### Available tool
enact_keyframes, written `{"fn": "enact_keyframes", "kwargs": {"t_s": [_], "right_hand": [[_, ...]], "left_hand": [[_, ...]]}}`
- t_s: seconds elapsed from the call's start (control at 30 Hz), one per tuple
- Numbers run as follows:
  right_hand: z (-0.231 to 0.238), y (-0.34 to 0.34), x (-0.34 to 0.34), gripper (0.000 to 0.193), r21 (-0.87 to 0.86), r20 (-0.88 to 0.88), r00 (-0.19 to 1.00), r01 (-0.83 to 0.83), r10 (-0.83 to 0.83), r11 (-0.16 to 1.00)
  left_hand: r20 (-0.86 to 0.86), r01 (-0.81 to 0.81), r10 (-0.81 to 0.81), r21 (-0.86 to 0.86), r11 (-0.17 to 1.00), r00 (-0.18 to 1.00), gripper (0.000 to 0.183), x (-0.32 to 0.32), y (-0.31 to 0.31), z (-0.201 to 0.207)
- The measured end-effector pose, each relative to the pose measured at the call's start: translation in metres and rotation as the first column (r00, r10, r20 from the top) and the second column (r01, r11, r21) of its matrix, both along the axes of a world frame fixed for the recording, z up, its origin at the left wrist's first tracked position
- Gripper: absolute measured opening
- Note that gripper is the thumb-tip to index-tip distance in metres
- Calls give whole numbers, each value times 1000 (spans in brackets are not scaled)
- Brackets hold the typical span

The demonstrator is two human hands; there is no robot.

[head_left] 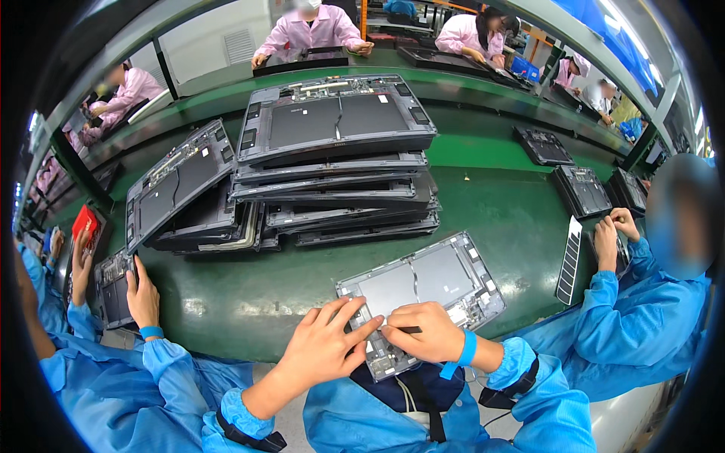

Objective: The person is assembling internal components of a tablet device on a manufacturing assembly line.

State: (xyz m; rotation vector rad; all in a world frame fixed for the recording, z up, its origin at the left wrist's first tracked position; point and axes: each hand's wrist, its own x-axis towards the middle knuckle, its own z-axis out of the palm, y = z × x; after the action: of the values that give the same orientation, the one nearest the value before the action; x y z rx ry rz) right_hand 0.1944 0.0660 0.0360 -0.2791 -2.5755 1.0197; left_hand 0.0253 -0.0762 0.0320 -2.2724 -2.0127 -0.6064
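Observation:
An opened laptop base lies tilted at the near edge of the green bench, its flat battery, dark cable and circuit boards showing. My left hand rests over the base's near left part, fingers spread, the fingertips close to my right hand. My right hand is closed in a pinch at the same spot, with a blue band on the wrist. A thin black stick-like tool pokes out of its grip. The tool's tip and whatever it touches are hidden by my fingers.
A tall stack of laptop bases stands beyond, with another base leaning at its left. Co-workers in blue sit close on both sides. A white strip with dark patches lies at right, near more laptop bases. The green bench spans between.

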Motion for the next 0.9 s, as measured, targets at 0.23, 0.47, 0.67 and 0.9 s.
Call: {"fn": "enact_keyframes", "kwargs": {"t_s": [0.23, 0.47, 0.67, 0.9], "right_hand": [[-2, -4, -2, 18, 162, 43, 999, -3, -4, 987], [-6, -14, 5, 13, 257, -52, 999, 9, 4, 966], [-3, -14, 11, 13, 229, -21, 1000, 3, 2, 973], [-6, -5, 18, 12, 133, -70, 997, -1, 11, 991]], "left_hand": [[56, -12, 12, 2, 1000, 998, 44, -2, 0, -5], [94, -25, 25, 4, 1000, 995, 46, 0, -2, -8], [89, -12, 10, 18, 1000, 996, 46, -1, -1, -11], [197, 3, -33, 149, 989, 980, 43, 4, -9, -26]]}}
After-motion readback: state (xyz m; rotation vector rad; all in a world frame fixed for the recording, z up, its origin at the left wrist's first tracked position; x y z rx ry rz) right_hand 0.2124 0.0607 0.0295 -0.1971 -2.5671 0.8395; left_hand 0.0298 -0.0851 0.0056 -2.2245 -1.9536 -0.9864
